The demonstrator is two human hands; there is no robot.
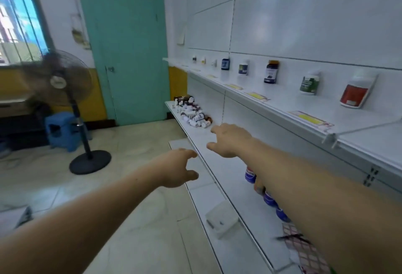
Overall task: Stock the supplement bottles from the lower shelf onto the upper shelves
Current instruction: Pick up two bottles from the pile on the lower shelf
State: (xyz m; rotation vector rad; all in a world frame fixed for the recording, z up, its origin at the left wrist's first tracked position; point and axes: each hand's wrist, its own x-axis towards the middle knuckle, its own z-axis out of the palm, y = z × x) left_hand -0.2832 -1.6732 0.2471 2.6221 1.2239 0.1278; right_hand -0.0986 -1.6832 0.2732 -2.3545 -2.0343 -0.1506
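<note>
Supplement bottles point(193, 114): loose heap, mostly on their sides, at the far end of the lower shelf point(224, 171), just beyond both hands.
Left hand point(178, 168) and right hand point(228, 140) are extended and empty, fingers loosely curled. Judgement: small rigid plastic, light, smooth, apt to roll. Pinch across the body below the cap and stand upright on the upper shelf point(282, 99).

Single wide-angle view from your head, you looked forward and down along the lower shelf point(217, 165), it ran away on your right, teal door point(130, 56) stood far ahead, your left hand point(178, 168) and right hand point(230, 141) were close in mid-frame, edges bowed.
</note>
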